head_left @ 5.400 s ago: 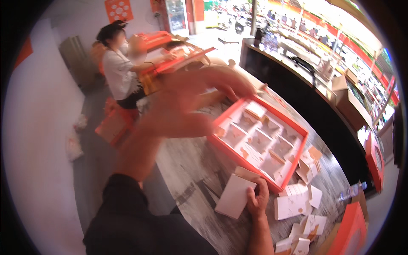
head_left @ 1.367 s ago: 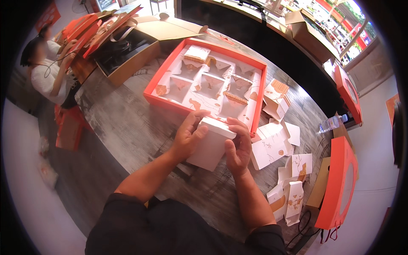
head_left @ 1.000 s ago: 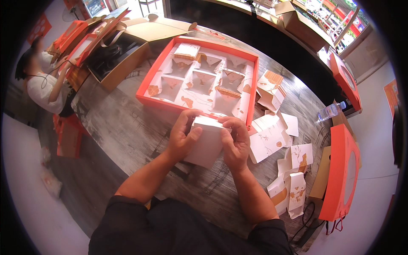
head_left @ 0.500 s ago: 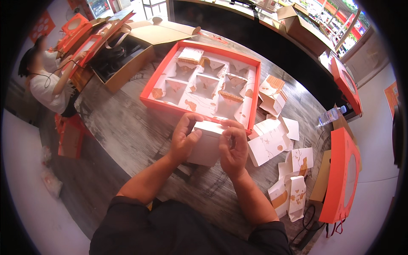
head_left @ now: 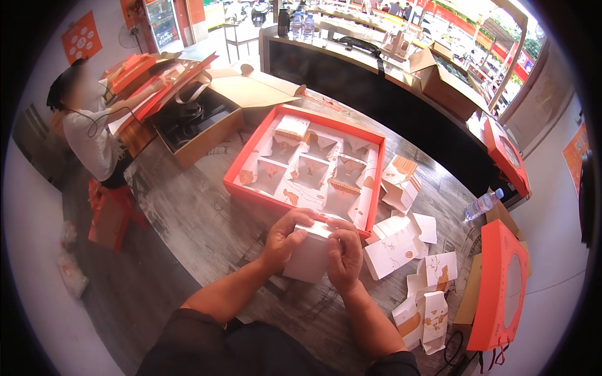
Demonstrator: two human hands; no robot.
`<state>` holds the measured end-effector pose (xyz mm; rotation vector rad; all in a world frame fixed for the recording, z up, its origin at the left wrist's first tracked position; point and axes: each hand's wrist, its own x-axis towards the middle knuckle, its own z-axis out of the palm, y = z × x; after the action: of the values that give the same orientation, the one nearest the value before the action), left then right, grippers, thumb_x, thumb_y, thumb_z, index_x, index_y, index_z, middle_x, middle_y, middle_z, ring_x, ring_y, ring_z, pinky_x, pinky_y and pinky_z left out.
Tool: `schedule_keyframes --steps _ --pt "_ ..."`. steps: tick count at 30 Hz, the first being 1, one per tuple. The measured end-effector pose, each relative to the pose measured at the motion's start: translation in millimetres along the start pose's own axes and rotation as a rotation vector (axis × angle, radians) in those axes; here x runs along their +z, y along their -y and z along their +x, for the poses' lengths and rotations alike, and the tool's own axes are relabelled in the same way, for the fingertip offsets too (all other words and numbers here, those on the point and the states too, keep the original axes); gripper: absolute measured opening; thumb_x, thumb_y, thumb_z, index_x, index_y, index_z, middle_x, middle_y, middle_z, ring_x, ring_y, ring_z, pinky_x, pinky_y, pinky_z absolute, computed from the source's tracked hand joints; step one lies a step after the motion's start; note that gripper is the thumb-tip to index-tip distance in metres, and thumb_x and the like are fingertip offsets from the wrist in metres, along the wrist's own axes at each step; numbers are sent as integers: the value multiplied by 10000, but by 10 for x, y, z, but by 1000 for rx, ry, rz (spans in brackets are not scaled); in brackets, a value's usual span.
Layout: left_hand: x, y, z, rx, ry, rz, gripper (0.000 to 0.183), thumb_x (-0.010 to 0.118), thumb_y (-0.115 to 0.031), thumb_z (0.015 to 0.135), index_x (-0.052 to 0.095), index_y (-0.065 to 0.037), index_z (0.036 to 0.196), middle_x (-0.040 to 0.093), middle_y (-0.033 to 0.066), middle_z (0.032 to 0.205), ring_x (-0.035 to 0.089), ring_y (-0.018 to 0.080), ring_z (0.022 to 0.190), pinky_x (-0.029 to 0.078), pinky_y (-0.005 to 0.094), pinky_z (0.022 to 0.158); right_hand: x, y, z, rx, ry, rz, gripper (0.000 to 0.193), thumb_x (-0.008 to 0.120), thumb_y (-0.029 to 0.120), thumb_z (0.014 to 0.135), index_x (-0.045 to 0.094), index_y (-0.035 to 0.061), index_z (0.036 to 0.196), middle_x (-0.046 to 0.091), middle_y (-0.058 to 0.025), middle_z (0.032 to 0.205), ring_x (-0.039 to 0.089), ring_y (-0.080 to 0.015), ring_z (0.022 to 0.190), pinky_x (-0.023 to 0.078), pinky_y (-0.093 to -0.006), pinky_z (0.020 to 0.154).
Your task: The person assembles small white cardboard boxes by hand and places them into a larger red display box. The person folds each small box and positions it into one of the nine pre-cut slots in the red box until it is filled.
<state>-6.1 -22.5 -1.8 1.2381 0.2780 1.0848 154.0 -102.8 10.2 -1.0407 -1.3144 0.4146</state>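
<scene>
A small white carton (head_left: 307, 259) is held upright between my two hands, just in front of the big red tray. My left hand (head_left: 287, 240) grips its upper left edge, thumb near the top. At the upper right edge, my right hand (head_left: 344, 255) has its fingers curled against the carton. The red gift box tray (head_left: 276, 203) has white compartments with orange print. One small printed box (head_left: 293, 126) sits in its far left compartment; most other compartments look hollow.
To the right lie a printed carton (head_left: 402, 182), an opened white carton (head_left: 392, 252) and several folded cartons (head_left: 434, 321). A water bottle (head_left: 483, 205) and a red lid (head_left: 501, 288) stand at the right edge. Far left, a person (head_left: 91, 135) handles red boxes beside a brown cardboard box (head_left: 207, 136).
The view has tilted up, so everything sits lower in the picture. Both hands still hold the white carton, with only slight finger shifts. The person's arm at far left has reached farther out.
</scene>
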Motion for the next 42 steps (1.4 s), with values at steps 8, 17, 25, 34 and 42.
schedule_keyframes --steps 8,17,25,34,42 --pt "30 -74 48 101 -102 175 179 541 -125 1060 653 -14 1144 603 156 1342 580 221 1218 459 349 1048 32 29 59 -13 58 -12 358 684 124 927 555 -8 1234 552 -257 1355 560 -386 1244 439 -441 1067" --pt "-4 -96 30 -59 -70 -1 253 519 -201 1091 646 1 1174 678 115 1231 624 168 1128 506 324 976 -5 45 51 392 83 419 369 576 25 980 514 22 1343 580 -115 1293 565 -174 1162 462 -312 983" --pt "-132 -159 69 59 89 276 552 466 87 871 556 -4 1408 572 172 1422 539 264 1325 431 389 1118 -152 335 301 774 17 532 302 529 134 1042 527 32 1326 644 -53 1120 607 -76 927 505 -225 808" --pt "-127 -363 173 265 228 655 661 781 -17 723 572 -31 1350 560 185 1392 556 331 1287 478 408 1042 -268 395 371 735 60 515 460 435 364 1123 560 8 1387 662 -57 1135 615 -84 965 511 -233 816" --pt "-255 -349 176 86 141 421 553 796 -311 879 601 -4 1296 664 99 1199 609 183 1161 485 362 996 -231 183 246 382 111 251 564 501 399 1096 468 -27 1464 642 -119 1283 598 -173 1175 484 -317 996"
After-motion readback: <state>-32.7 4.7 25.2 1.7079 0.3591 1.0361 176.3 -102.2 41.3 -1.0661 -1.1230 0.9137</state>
